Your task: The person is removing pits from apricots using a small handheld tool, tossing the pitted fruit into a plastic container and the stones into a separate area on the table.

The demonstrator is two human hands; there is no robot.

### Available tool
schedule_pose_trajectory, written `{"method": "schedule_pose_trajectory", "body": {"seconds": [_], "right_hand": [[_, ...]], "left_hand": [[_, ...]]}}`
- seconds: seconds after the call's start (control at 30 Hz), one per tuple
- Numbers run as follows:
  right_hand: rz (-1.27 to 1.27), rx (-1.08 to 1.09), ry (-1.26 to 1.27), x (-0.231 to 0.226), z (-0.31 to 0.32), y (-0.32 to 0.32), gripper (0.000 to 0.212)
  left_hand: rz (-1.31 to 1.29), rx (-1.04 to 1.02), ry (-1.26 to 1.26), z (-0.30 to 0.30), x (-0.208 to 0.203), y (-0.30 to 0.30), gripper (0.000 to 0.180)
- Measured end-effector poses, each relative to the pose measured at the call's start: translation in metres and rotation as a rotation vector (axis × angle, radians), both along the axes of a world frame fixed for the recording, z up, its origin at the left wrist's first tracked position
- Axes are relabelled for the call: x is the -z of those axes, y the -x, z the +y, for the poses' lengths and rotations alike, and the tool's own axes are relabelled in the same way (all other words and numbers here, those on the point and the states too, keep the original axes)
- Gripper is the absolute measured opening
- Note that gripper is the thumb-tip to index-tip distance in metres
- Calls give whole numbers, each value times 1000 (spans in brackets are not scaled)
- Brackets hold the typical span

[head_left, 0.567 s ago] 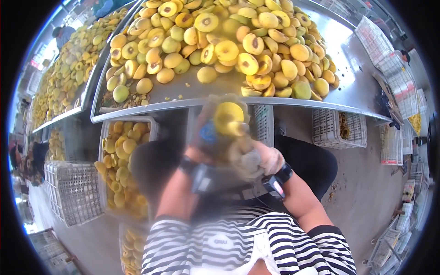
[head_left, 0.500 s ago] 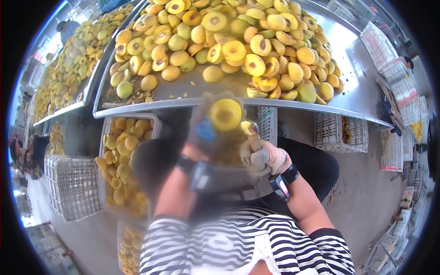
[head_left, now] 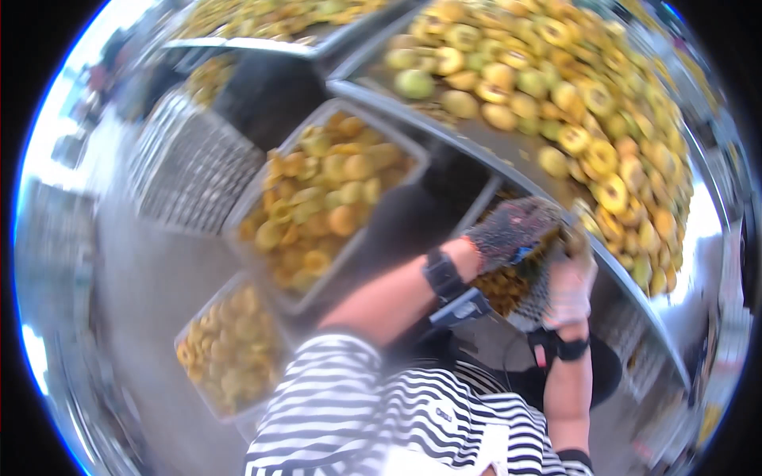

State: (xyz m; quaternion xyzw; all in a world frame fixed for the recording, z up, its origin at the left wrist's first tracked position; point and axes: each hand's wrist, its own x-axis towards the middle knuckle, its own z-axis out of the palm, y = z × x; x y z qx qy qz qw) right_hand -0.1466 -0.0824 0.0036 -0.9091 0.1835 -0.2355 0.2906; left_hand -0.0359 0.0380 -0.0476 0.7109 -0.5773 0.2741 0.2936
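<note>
My left hand [head_left: 517, 230], in a dark speckled glove with a patch of blue, hangs just off the table's front edge. Its back faces up and its fingers curl over toward the right hand, so whatever they grip is hidden. Close against it, my right hand [head_left: 570, 278] wears a pale glove and looks closed; motion smears its fingertips. Beneath the hands sits a crate [head_left: 530, 308] with yellow-orange fruit pieces. Halved yellow peaches [head_left: 571, 95], several with hollowed centres, lie heaped on the metal table [head_left: 508, 151] beyond my hands.
A large crate of peach halves [head_left: 333, 190] stands at left, with a smaller full one [head_left: 230, 349] nearer me. Past them is a grey slatted crate [head_left: 190, 166]. Another fruit-laden table [head_left: 302, 44] lies at the far left. The table's metal edge [head_left: 635, 301] runs along the right.
The view has swung left, shifting table and hands rightward. My left hand has turned over; the hollowed peach half it showed is out of sight. The metal-tipped tool in my right hand no longer shows.
</note>
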Motion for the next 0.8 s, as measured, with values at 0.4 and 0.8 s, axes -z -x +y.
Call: {"method": "schedule_pose_trajectory", "body": {"seconds": [0.4, 0.8], "right_hand": [[1007, -439, 357, 56, -18, 13, 40], [1084, -395, 251, 61, 54, -45, 36]], "left_hand": [[204, -1083, -200, 390, 82, -22, 31], [848, -1409, 75, 418, 93, -134, 72]]}}
